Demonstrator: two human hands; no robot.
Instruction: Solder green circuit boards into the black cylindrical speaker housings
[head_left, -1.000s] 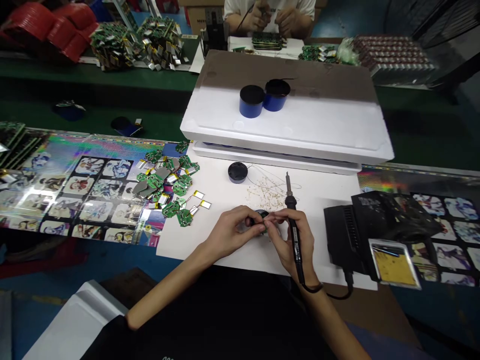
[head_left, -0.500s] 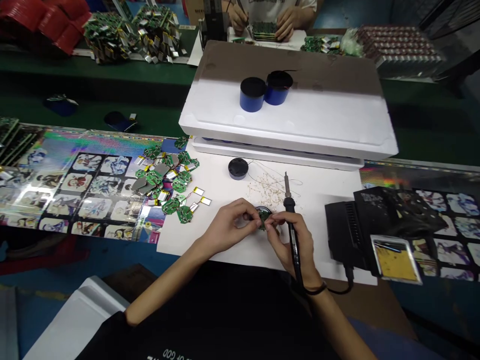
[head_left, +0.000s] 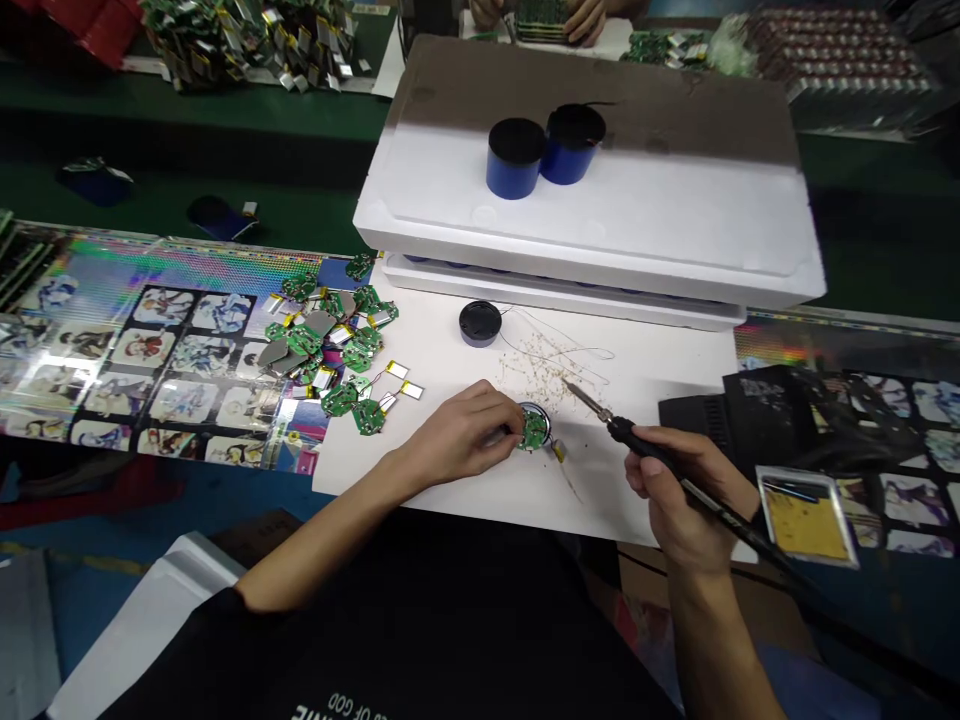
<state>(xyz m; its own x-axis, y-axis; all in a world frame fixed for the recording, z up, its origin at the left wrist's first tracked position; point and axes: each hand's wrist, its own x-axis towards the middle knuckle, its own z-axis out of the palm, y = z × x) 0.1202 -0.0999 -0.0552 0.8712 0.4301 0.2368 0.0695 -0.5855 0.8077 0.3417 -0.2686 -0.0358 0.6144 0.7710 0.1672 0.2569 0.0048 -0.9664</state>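
Observation:
In my right hand [head_left: 686, 490] is a soldering iron [head_left: 664, 465], its metal tip angled up and left over the white sheet. The fingers of my left hand [head_left: 472, 432] are pinched at the left edge of a green circuit board [head_left: 535, 428], which sits in a round dark housing with a shiny rim. Their tips are partly hidden. A small battery [head_left: 558, 451] with a yellow end hangs by wires to the right of the board. Behind it lies a black round speaker-like part [head_left: 480, 322], beside a loop of thin wire [head_left: 570, 352] and scattered tan bits [head_left: 536, 360].
Circuit boards with batteries [head_left: 330, 345] are piled on the left. A white foam box [head_left: 450, 225] with two blue cylinders [head_left: 514, 165] on top stands behind. At right are a black soldering station [head_left: 694, 425] and a tray with a yellow sponge [head_left: 806, 520]. A co-worker's hands [head_left: 583, 18] are across.
My right hand has moved right, away from the board, and the soldering iron has swung from upright to slanted. The board and its battery show more now. My left hand remains at the board.

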